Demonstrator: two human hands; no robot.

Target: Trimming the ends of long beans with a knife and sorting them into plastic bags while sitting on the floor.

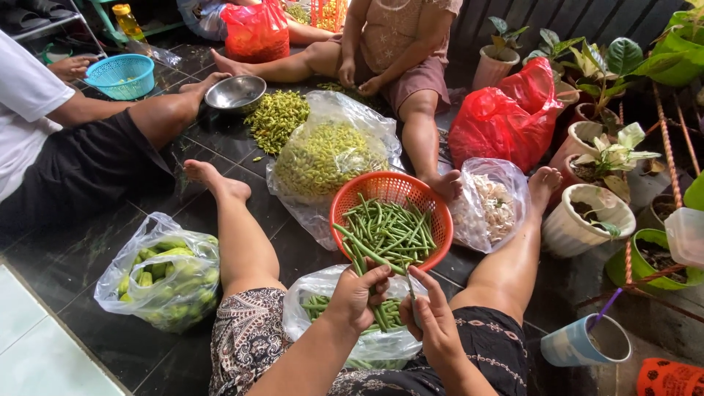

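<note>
Green beans (378, 312) are gripped as a bunch in the left hand (357, 297). Right hand (433, 319) pinches a small knife (411, 297) beside them, over a clear bag (323, 293) near the orange basket (345, 202).

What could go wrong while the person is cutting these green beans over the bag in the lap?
The small knife in the right hand sits close to the left hand fingers gripping the green beans, so a slip might nick them. Cut pieces might miss the clear bag and land on the dark floor. The orange basket, between the legs, could tip if a knee moves.
</note>
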